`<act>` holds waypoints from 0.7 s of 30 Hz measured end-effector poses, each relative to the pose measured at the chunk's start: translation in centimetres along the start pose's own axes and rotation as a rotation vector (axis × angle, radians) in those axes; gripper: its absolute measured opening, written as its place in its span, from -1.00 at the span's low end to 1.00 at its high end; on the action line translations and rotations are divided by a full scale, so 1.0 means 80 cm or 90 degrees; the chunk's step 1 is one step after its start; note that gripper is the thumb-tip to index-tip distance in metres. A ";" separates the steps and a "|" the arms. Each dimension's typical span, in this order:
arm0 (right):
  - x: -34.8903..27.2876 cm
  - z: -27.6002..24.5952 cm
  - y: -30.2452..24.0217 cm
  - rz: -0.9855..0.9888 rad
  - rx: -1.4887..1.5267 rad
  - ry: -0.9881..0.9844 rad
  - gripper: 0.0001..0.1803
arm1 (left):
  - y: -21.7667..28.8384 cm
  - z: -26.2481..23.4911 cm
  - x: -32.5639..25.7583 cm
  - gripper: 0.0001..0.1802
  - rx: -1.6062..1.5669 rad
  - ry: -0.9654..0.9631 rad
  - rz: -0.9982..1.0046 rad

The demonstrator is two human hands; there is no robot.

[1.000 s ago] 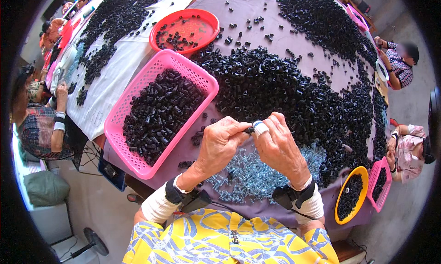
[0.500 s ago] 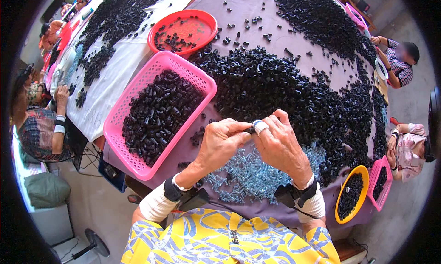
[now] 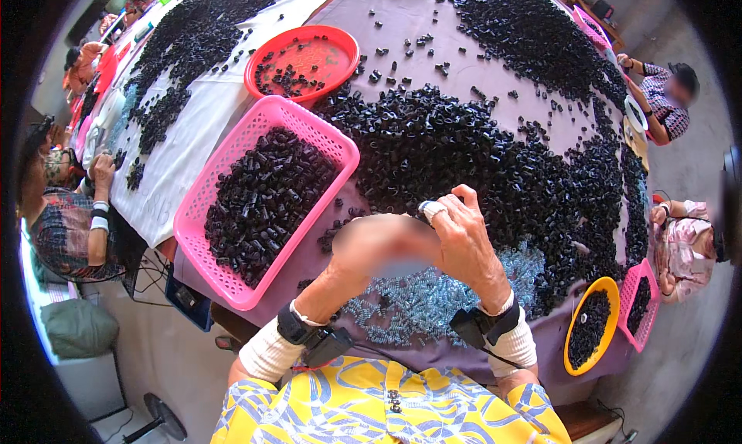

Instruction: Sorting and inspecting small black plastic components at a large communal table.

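My two hands meet over the near part of the table. My left hand point(image 3: 379, 243) is smeared, so its fingers and anything in them cannot be made out. Curled beside it, my right hand point(image 3: 469, 239) has white tape round a finger and something dark at that fingertip; what it grips is hidden. Below both hands lies a spread of small clear bluish springs point(image 3: 417, 297). Beyond them rises a large heap of small black plastic parts point(image 3: 464, 154). At the left, a pink perforated basket point(image 3: 192, 231) holds many more black parts.
Behind the pink basket stands a red basin point(image 3: 336, 61) with some black parts. A yellow basin point(image 3: 616, 309) and a smaller pink basket point(image 3: 653, 309), both with black parts, are near the right edge. Other people sit along both sides of the table.
The left hand's fingers were clearly pinched against the right hand's; now that hand is smeared and a little lower. The whole view has shifted slightly.
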State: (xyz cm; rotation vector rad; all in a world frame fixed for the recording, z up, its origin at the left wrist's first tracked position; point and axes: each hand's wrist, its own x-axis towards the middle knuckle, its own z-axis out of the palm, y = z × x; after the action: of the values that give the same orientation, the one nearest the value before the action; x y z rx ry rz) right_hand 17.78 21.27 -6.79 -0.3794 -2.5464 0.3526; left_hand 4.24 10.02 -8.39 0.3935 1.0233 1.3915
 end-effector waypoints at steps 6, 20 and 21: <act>0.001 0.004 -0.004 0.017 0.009 0.024 -0.64 | -0.005 -0.001 0.001 -0.77 -0.033 -0.014 0.015; 0.003 0.000 0.004 -0.006 0.046 0.030 -0.73 | -0.005 -0.004 -0.002 -0.55 -0.063 0.026 -0.035; 0.002 0.000 0.005 -0.009 0.044 0.012 -0.74 | -0.006 -0.004 -0.003 -0.52 -0.061 0.032 -0.034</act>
State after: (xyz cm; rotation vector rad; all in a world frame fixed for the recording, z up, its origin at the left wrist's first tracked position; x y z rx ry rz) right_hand 17.73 21.69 -6.82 -0.3365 -2.5104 0.4292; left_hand 4.30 9.64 -8.83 0.2604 0.9959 1.4032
